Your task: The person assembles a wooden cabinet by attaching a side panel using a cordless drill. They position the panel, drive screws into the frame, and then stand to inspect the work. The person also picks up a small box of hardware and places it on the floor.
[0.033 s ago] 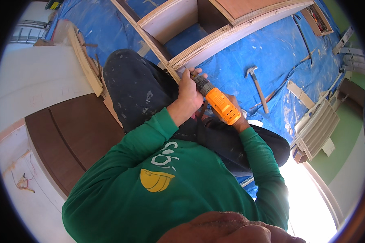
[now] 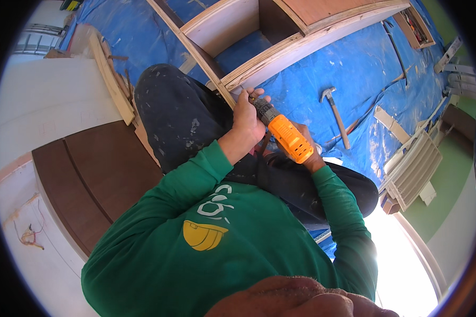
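An orange and black power drill (image 2: 289, 138) is in my right hand (image 2: 314, 158), which wraps round its grip beneath the body, mostly hidden by it. Its dark chuck points up and left toward the front corner of a plywood cabinet frame (image 2: 267, 61). My left hand (image 2: 247, 119) is closed in front of the chuck, thumb and fingers bent round the drill's tip beside that corner. Whatever those fingers pinch is too small to name. The cabinet lies over the blue sheet, with an open compartment facing up.
A claw hammer (image 2: 336, 117) lies on the blue plastic sheet (image 2: 301, 87) to the right. Farther off are a wooden box of small tools (image 2: 415, 27) and a dark bar (image 2: 396, 50). Brown panels (image 2: 98, 174) and wood strips (image 2: 111, 79) stand at left; louvred panels (image 2: 415, 166) at right.
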The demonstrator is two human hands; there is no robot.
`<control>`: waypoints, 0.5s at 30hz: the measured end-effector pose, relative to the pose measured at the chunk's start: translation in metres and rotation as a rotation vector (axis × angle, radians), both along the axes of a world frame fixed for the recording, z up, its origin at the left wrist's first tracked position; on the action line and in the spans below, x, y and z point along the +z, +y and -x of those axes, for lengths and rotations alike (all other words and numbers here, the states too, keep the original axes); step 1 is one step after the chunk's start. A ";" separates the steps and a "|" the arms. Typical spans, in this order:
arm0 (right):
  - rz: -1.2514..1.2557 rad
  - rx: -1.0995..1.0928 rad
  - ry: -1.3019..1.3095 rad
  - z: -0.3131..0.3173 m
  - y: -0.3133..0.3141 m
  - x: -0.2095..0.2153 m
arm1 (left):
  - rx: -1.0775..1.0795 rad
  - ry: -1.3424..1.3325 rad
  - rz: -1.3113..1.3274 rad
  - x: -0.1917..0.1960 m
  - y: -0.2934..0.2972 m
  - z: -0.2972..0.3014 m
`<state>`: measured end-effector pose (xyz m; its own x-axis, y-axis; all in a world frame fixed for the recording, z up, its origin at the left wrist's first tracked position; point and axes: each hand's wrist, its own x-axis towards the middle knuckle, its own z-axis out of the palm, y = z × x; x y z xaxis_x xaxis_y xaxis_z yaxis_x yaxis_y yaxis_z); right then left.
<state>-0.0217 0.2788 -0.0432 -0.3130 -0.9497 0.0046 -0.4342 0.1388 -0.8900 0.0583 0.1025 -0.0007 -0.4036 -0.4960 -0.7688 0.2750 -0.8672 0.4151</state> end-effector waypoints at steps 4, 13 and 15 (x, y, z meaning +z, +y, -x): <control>-0.018 0.028 -0.035 0.003 -0.003 0.011 | 0.013 0.001 0.030 0.001 -0.001 0.003; 0.091 -0.056 -0.012 -0.009 -0.005 0.017 | -0.011 -0.043 0.050 -0.006 -0.006 0.004; 0.098 -0.037 0.042 -0.008 -0.004 0.019 | 0.000 -0.051 0.054 -0.009 -0.004 0.005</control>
<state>-0.0132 0.2748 -0.0240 -0.3454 -0.9319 0.1109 -0.4673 0.0683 -0.8814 0.0537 0.0983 -0.0097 -0.3647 -0.5377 -0.7602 0.2524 -0.8429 0.4751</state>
